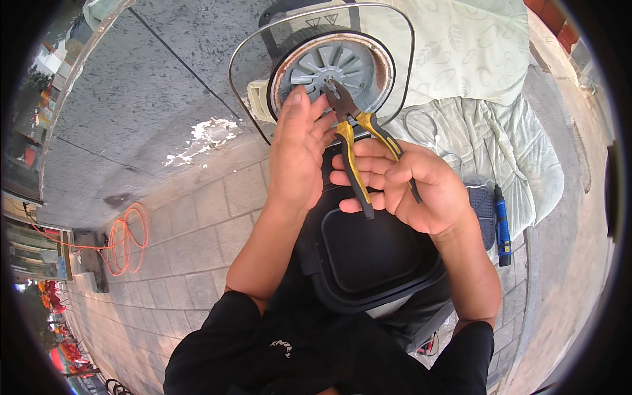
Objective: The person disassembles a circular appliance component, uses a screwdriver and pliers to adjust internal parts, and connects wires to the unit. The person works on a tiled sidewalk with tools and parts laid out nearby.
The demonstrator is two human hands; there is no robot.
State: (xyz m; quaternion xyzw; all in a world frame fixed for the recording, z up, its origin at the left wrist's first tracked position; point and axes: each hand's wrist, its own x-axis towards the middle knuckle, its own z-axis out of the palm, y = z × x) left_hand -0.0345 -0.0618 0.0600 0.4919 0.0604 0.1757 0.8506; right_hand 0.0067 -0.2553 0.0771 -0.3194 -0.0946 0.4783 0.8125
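Yellow-and-black pliers [355, 168] stand with their handles spread and their jaws at the centre of a grey finned wheel [336, 58], inside a round, rust-stained housing. My right hand [418, 184] holds the pliers loosely, thumb across one handle, fingers loosely extended beneath the other. My left hand [296, 148] has its fingers extended beside the jaws, at the lower left of the wheel; whether the fingertips touch it is hard to tell. A metal hoop [413, 46] surrounds the housing. Below my hands is a black square lidded container or tray [372, 257].
Pale quilted cloth [474, 46] lies at the right, with a blue pen-shaped electric screwdriver [501, 224] and a blue-grey mat [479, 210]. A stone step [131, 79] fills the upper left. An orange coiled cord [125, 237] lies on the paving.
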